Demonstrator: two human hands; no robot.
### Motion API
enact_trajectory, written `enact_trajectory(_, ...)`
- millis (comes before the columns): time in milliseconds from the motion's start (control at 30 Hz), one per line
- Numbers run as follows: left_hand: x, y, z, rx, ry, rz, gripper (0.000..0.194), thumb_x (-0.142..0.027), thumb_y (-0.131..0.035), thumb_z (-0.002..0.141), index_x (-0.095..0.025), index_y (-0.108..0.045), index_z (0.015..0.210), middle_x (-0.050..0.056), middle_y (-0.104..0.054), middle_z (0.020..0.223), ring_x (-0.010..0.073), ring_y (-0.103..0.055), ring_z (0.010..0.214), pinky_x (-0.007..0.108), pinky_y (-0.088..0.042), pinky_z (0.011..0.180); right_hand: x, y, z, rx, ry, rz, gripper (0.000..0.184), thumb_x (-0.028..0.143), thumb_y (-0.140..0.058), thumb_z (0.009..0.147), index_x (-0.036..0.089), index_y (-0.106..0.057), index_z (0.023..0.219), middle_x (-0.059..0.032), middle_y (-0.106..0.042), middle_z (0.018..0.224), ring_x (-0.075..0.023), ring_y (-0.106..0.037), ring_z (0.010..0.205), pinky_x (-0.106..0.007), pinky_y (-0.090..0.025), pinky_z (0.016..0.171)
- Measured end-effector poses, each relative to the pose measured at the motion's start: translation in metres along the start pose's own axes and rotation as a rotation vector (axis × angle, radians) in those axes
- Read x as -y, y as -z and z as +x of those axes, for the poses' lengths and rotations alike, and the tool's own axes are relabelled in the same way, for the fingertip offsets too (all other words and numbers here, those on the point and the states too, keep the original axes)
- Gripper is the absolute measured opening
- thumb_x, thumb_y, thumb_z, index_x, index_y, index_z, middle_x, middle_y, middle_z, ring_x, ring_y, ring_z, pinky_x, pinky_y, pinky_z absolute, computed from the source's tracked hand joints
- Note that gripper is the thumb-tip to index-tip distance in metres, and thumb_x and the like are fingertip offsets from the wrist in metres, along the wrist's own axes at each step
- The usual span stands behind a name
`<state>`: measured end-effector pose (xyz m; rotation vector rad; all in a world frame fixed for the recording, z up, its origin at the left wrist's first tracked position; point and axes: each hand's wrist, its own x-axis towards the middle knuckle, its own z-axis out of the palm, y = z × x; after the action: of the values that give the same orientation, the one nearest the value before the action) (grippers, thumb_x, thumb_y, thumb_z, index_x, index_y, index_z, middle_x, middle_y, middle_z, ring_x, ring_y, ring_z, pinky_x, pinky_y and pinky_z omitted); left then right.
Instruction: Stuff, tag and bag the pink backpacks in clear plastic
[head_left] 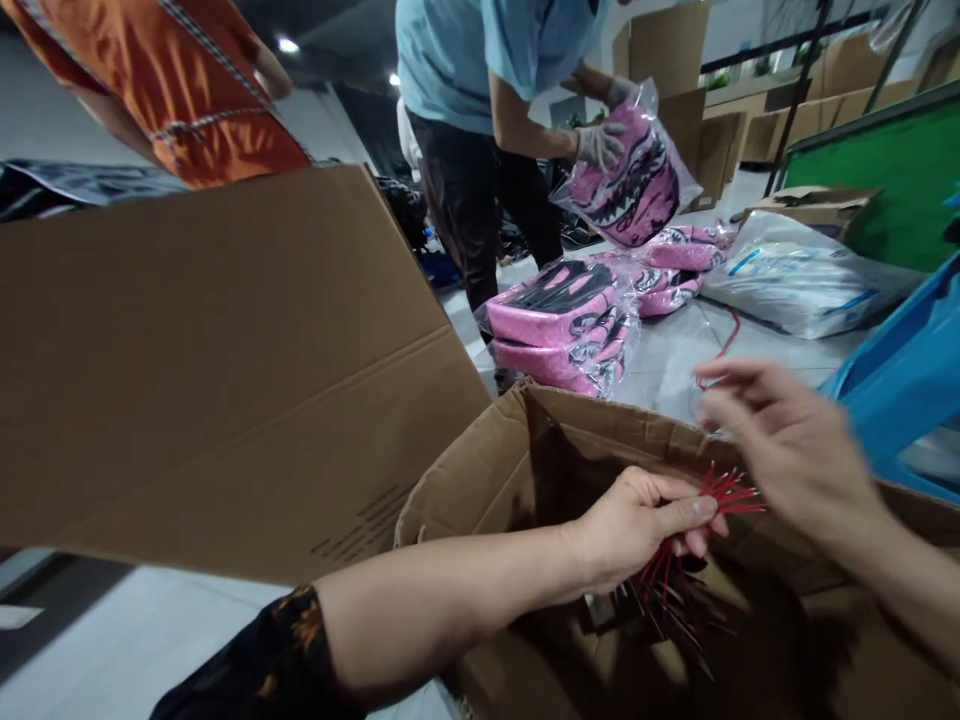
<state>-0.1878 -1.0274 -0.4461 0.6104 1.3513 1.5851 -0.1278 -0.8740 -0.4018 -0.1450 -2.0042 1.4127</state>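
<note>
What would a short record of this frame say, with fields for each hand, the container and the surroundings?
left hand: grips red-tipped wires
right hand: raised, blurred, near a red cord
container: open cardboard box, wires held over it
nearby: co-worker in gloves, holding a bagged pink item; more bagged pink items

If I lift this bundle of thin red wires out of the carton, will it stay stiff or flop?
The bundle of thin red wires seems light: the left hand pinches it. Its strands fan out straight, so probably springy, and may slip apart.
</note>
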Motion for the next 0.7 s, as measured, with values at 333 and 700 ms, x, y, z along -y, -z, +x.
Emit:
enact_trajectory(333,-0.013,0.014,0.005,-0.166,-0.151,-0.203,0.052,-0.059,-0.089,0.061,-0.012,-0.068,0.071,-0.004,-0.054,0.053,0.0082,-0.043,0.052,0.027,-0.031,0.061,0.000,0.031,-0.006,0.302,-0.345,0.019,0.049,0.066,-0.080,0.072,0.022,-0.073,0.092,-0.0031,-0.068,0.065,-0.0145,-0.058,0.052,-0.025,-0.046,0.045)
enact_trajectory(700,-0.011,0.015,0.003,0.093,-0.015,-0.079,0.054,-0.063,-0.085,0.067,-0.011,-0.069,0.072,-0.002,-0.054,0.060,0.0068,-0.042,0.055,0.024,-0.027,0.058,-0.013,0.010,-0.015,0.617,-0.424,0.165,0.045,0.064,-0.073,0.083,0.020,-0.070,0.081,-0.0009,-0.063,0.061,-0.0082,-0.049,0.053,-0.017,-0.034,0.045)
